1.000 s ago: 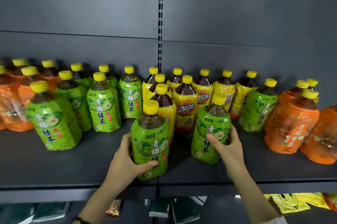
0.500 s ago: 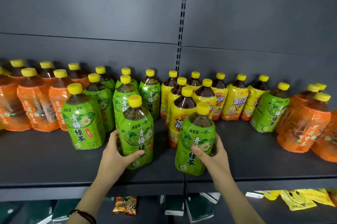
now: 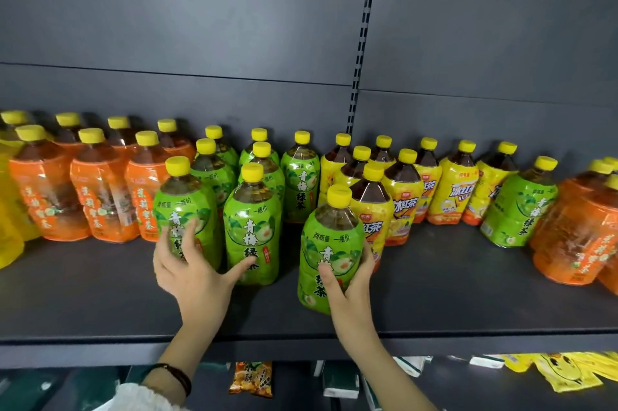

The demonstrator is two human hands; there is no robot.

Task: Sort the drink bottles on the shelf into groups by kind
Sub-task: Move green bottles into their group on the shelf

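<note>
Right hand (image 3: 351, 280) wraps a green tea bottle (image 3: 329, 250) at lower centre of the frame — standing alone at the shelf (image 3: 100, 303) front. Left hand (image 3: 194, 273) is spread open, fingers touching two more green bottles (image 3: 217, 220) at centre left — nothing gripped.
</note>
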